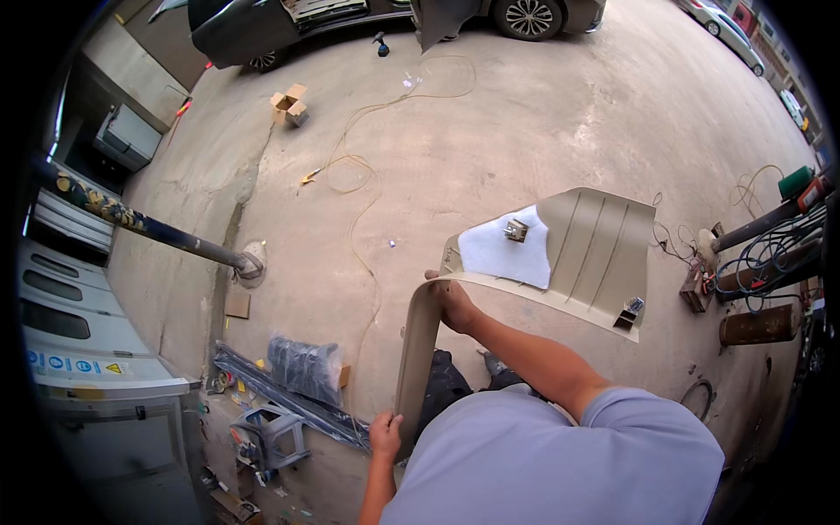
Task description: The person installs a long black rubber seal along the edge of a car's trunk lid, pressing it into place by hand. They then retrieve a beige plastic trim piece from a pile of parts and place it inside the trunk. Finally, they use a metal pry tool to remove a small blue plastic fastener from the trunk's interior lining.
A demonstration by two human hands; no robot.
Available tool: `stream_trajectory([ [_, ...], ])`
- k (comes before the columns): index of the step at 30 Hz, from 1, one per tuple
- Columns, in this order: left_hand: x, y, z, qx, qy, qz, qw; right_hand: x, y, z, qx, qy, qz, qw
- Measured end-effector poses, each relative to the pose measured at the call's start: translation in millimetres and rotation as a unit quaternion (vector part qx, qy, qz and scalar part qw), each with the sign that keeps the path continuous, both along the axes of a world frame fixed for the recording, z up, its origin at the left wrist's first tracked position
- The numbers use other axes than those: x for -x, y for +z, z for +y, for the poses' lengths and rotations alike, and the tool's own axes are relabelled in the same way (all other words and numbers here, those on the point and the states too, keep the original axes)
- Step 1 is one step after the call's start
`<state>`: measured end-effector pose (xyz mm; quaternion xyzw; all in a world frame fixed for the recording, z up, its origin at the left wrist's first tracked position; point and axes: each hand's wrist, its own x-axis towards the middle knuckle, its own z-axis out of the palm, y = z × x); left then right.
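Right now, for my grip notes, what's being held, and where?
A beige panel: the left hand grips its near end, the right hand its edge by the bend.

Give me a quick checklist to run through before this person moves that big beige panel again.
1. Left hand on the beige panel: ok, it grips the lower end.
2. Right hand on the panel: ok, it holds near the upper bend.
3. White pad lying against the panel: ok.
4. Metal bracket firmly fixed: cannot tell; it shows at the pad, its fastening doesn't.
5. Floor ahead free of trip hazards: not ok, a yellow hose snakes across it.
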<state>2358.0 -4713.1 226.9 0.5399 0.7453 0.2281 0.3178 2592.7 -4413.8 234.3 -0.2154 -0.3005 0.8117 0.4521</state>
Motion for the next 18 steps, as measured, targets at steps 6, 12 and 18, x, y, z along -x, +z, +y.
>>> stream_trajectory([
  [6,101.4,-22.2,60.5,-0.010,0.069,-0.026,0.997,97.2,-17.2,60.2,0.072,-0.056,-0.055,0.994],
  [12,205.5,-17.3,135.7,-0.037,0.097,-0.035,0.994,191.4,0.1,124.8,0.109,-0.072,-0.080,0.988],
  [18,298.4,-52.4,217.8,-0.020,0.157,-0.006,0.987,274.8,-18.9,199.5,0.214,-0.142,-0.133,0.957],
])
